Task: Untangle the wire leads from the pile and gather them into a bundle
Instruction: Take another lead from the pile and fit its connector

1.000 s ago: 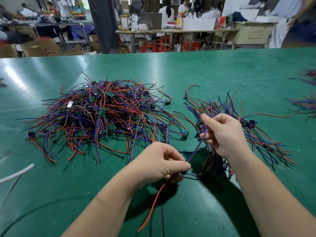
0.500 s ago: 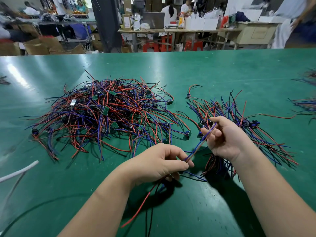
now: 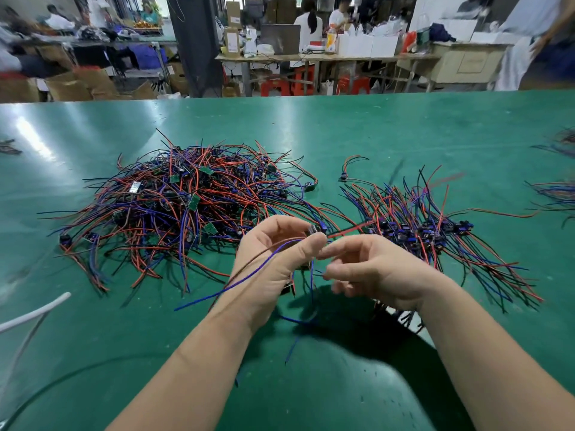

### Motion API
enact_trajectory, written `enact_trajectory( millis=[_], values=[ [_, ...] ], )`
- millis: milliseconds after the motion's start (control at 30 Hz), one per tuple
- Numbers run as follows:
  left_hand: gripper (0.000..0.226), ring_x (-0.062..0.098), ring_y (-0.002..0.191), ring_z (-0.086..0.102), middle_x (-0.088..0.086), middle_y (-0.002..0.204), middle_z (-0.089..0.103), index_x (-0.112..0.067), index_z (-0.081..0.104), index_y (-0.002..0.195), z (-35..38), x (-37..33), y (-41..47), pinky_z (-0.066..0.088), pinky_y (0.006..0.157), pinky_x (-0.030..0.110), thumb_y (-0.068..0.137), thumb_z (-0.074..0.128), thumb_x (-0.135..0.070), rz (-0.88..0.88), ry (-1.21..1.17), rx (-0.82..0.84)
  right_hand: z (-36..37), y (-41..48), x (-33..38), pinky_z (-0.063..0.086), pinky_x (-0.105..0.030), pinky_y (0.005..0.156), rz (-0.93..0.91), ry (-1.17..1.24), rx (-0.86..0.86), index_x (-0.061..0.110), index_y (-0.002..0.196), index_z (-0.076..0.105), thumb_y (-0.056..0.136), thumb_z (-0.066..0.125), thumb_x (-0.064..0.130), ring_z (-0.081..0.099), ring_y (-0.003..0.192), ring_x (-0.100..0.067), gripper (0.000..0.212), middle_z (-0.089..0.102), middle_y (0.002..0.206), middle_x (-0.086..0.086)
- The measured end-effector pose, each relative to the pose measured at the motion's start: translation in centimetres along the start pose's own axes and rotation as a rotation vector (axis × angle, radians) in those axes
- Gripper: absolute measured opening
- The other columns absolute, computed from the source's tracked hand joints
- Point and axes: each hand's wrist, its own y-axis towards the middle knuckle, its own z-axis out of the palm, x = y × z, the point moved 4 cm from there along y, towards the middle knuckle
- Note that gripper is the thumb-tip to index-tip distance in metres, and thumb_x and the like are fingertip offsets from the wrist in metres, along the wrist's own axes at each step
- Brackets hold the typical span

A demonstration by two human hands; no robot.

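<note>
My left hand (image 3: 277, 256) pinches 1 wire lead (image 3: 255, 269) at centre. The pile (image 3: 186, 206) lies at 10 o'clock and the bundle (image 3: 435, 234) at 2. My right hand (image 3: 373, 272) curls just beside the left, and I cannot tell whether it grips anything.

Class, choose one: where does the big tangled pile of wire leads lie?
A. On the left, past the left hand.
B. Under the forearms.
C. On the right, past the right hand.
A: the tangled pile spreads on the left past the left hand; the neater bundle lies on the right.
</note>
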Motion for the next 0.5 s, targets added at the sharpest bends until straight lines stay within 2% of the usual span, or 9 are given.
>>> enact_trajectory(
  millis=[100, 200, 300, 367, 433, 500],
  values=[
    [0.032, 0.000, 0.059, 0.060, -0.010, 0.064, 0.067, -0.018, 0.063, 0.074, 0.0, -0.5, -0.2, 0.046, 0.058, 0.012, 0.054, 0.087, -0.025, 0.174, 0.137, -0.111, 0.8, 0.4, 0.5, 0.048, -0.017, 0.051, -0.139, 0.228, 0.000, 0.016, 0.072, 0.076, 0.059, 0.074, 0.019, 0.059, 0.051, -0.009, 0.013, 0.067, 0.064, -0.003],
    [0.031, 0.004, 0.060, 0.060, -0.009, 0.068, 0.068, -0.022, 0.063, 0.074, 0.1, -0.3, -0.6, 0.049, 0.060, 0.017, 0.057, 0.089, -0.025, 0.243, 0.274, -0.121, 0.2, 0.8, 0.8, 0.048, -0.014, 0.050, -0.216, 0.321, -0.137, 0.015, 0.064, 0.075, 0.065, 0.068, 0.018, 0.057, 0.048, -0.006, 0.008, 0.065, 0.058, -0.001],
    [0.024, 0.002, 0.065, 0.062, -0.014, 0.074, 0.068, -0.029, 0.065, 0.080, 0.6, 0.1, -1.0, 0.050, 0.067, 0.019, 0.064, 0.084, -0.025, 0.305, 0.459, -0.067, -0.3, 0.9, 0.9, 0.049, -0.015, 0.052, -0.216, 0.328, -0.217, 0.016, 0.064, 0.076, 0.067, 0.063, 0.013, 0.059, 0.049, -0.006, 0.014, 0.064, 0.057, 0.000],
    [0.025, 0.000, 0.072, 0.066, -0.016, 0.081, 0.071, -0.035, 0.069, 0.085, 1.2, -0.1, -1.1, 0.050, 0.072, 0.018, 0.070, 0.079, -0.016, 0.356, 0.522, 0.019, -0.7, 0.8, 1.1, 0.049, -0.014, 0.050, -0.218, 0.371, -0.265, 0.015, 0.062, 0.075, 0.066, 0.063, 0.013, 0.059, 0.049, -0.005, 0.013, 0.065, 0.057, -0.001],
    [0.034, 0.000, 0.081, 0.068, -0.017, 0.087, 0.072, -0.033, 0.074, 0.090, 1.6, -0.4, -1.2, 0.049, 0.078, 0.016, 0.075, 0.068, -0.003, 0.425, 0.570, 0.089, -1.3, 0.6, 1.4, 0.049, -0.013, 0.049, -0.222, 0.417, -0.297, 0.012, 0.063, 0.074, 0.065, 0.063, 0.013, 0.058, 0.047, -0.005, 0.012, 0.064, 0.057, -0.002],
    [0.037, 0.002, 0.083, 0.069, -0.016, 0.086, 0.073, -0.029, 0.076, 0.089, 1.6, -0.4, -1.1, 0.049, 0.079, 0.015, 0.076, 0.060, 0.003, 0.379, 0.545, 0.085, -1.9, 0.4, 1.5, 0.049, -0.013, 0.046, -0.220, 0.419, -0.308, 0.010, 0.069, 0.072, 0.065, 0.063, 0.013, 0.056, 0.045, -0.004, 0.010, 0.064, 0.057, -0.003]
  ],
)
